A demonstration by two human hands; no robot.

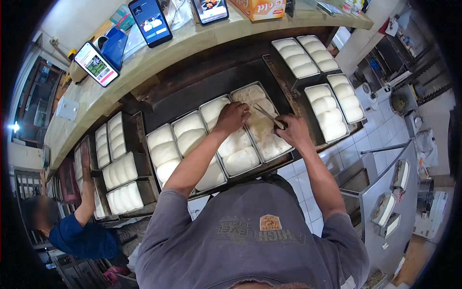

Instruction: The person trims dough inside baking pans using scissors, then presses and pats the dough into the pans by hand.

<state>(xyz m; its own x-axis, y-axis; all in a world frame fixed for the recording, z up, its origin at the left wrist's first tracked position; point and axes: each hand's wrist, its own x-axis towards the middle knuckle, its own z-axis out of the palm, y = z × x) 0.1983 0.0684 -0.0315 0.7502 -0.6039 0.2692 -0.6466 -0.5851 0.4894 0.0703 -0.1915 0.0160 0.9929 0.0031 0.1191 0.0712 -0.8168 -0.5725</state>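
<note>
Now, head view, right hand: yours (292,129) is closed around the handles of the scissors (265,113), on the near right side of the brownish dough (263,131).
Scissors: they slant over the dough, their blades pointing up and left towards your other hand; you cannot tell from here whether the tips touch the surface.
Left hand: yours (233,117) is palm down with fingers bent and drawn together at the left edge of the same dough; whether they pinch any of it, you cannot tell.
Brownish dough: it fills the rightmost pan of the middle group in front of you, its top uneven and tan, unlike the smooth pale pieces beside it.
Pale dough (163,153): rounded pieces sit in rows in the long metal pans to your left of the brownish one.
Right-hand pans: four more, holding pale dough (332,123), stand to the right of the middle group.
Left-hand pans: others with pale dough (124,172) stand beyond the middle group on your left.
Ledge (185,41): it runs across the far side, with three phones (96,64) propped up, screens lit, and an orange box (262,9).
Co-worker: a person in a dark blue shirt (84,237) reaches an arm towards the pans at far left.
</note>
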